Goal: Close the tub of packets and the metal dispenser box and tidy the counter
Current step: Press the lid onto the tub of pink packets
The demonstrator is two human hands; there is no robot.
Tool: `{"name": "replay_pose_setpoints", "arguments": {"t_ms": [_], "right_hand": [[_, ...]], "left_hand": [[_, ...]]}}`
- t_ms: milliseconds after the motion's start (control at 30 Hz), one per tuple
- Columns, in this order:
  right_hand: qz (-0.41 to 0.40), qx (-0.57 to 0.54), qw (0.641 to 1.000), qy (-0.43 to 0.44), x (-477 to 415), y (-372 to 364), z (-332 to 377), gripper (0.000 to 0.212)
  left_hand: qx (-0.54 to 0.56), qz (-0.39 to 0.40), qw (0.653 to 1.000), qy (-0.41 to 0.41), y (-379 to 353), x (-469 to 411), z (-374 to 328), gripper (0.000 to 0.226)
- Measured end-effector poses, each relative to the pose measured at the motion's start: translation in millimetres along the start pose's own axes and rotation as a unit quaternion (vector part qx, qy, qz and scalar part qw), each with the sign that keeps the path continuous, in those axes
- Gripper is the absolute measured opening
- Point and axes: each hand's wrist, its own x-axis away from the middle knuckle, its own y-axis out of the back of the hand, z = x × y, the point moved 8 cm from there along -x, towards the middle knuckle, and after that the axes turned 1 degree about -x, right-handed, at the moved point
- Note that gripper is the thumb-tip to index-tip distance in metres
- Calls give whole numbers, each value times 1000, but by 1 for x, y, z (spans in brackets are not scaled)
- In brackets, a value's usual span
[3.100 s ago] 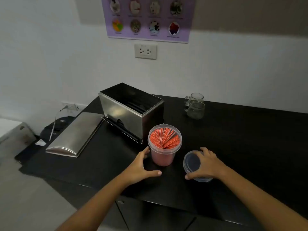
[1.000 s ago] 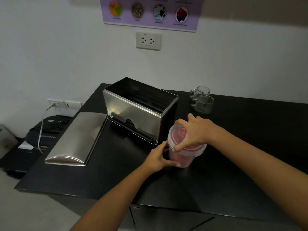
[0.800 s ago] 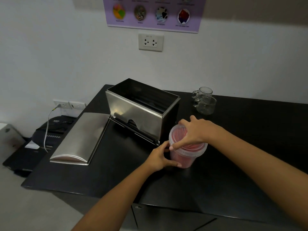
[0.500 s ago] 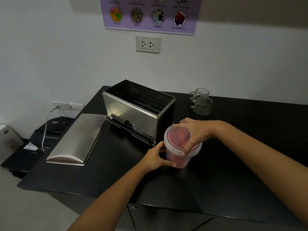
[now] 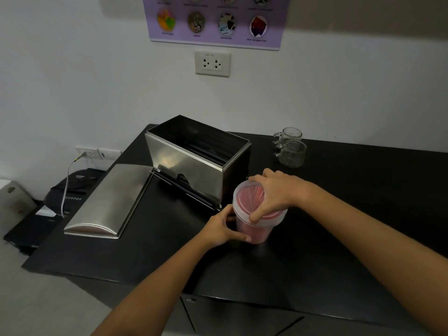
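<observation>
The tub of red packets (image 5: pixel 255 230) stands on the black counter (image 5: pixel 351 238), its lower wall gripped by the left hand (image 5: pixel 223 230), thumb and fingers curled round it. The right hand (image 5: pixel 275 194) covers the clear lid (image 5: pixel 246 197), fingers bent over its rim, pressing down. A good seal likely needs pressure walked round the whole rim while the lower grip stops the tub tipping. Just behind both hands the metal dispenser box (image 5: pixel 186 169) stands open, its cover (image 5: pixel 109 200) laid flat leftward.

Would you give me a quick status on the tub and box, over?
Left hand holds tub; right hand grips lid on it. Metal dispenser box open, cover flat on counter. Glass mugs clear.
</observation>
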Motion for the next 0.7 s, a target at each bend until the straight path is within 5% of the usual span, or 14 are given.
{"name": "replay_pose_setpoints", "arguments": {"t_ms": [433, 700], "right_hand": [[-189, 0, 982, 18, 14, -16, -1, 106], [-223, 1, 974, -37, 15, -20, 3, 108]], "left_hand": [[-12, -62, 998, -31, -6, 6, 1, 86], [-25, -76, 996, -24, -5, 9, 0, 74]]}}
